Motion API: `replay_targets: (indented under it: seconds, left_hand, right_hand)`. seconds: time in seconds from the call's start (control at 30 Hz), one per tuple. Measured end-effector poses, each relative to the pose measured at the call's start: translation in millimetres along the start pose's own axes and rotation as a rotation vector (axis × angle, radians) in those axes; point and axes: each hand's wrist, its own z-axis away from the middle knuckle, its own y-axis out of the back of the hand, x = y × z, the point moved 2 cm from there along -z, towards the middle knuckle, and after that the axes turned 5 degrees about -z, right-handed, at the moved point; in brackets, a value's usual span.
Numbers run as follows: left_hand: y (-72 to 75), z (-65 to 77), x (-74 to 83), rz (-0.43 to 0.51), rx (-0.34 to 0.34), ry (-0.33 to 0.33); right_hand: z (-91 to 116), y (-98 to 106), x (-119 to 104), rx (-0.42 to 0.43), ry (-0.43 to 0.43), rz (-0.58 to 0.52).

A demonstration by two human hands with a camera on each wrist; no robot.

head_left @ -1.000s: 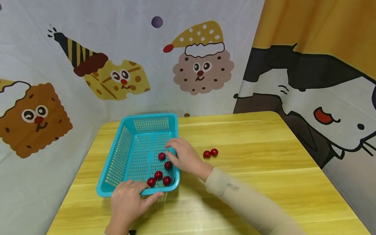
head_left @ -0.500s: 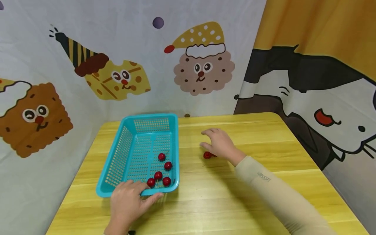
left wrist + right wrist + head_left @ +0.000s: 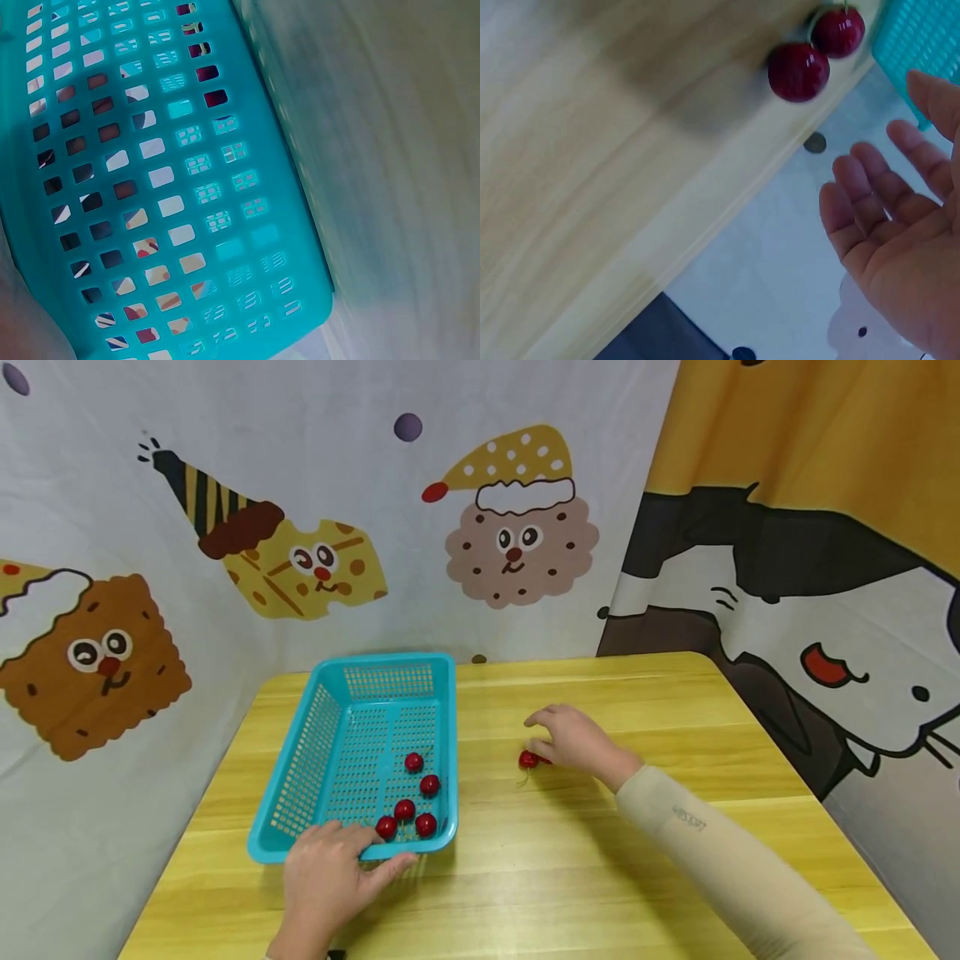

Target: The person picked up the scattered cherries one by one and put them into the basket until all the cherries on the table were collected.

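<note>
A turquoise plastic basket [image 3: 451, 735] stands on the left of the table, with several red cherries [image 3: 405, 810] in its near right part. My left hand [image 3: 328, 872] grips its near rim, fingers over the edge and thumb outside. The left wrist view is filled by the perforated basket wall [image 3: 279, 214]. To the right of the basket, my right hand [image 3: 577, 742] is over two loose cherries [image 3: 528, 760], one mostly covered by it. In the right wrist view, the hand [image 3: 907, 240] has loosely bent fingers with nothing between them, apart from both cherries [image 3: 799, 73].
The yellow wood-grain table [image 3: 510, 893] meets a white printed cloth [image 3: 337, 468] at the back. An orange curtain with a cartoon print [image 3: 810, 443] hangs on the right.
My right hand has left the basket's right side and moved right to the loose cherries, lowering slightly since half a second ago. The left hand stays on the rim.
</note>
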Motion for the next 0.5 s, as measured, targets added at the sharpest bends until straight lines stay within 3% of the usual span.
replay_targets:
  seconds: [0.2, 0.5]
  left_hand:
    - [0.5, -0.3, 0.1, -0.007, -0.002, -0.003]
    - [1.1, 0.5, 0.9, -0.012, -0.010, -0.003]
  right_hand:
    - [3.1, -13.0, -9.1, -0.013, 0.154, 0.059]
    - [3.4, -29.4, -9.0, -0.013, 0.169, 0.088]
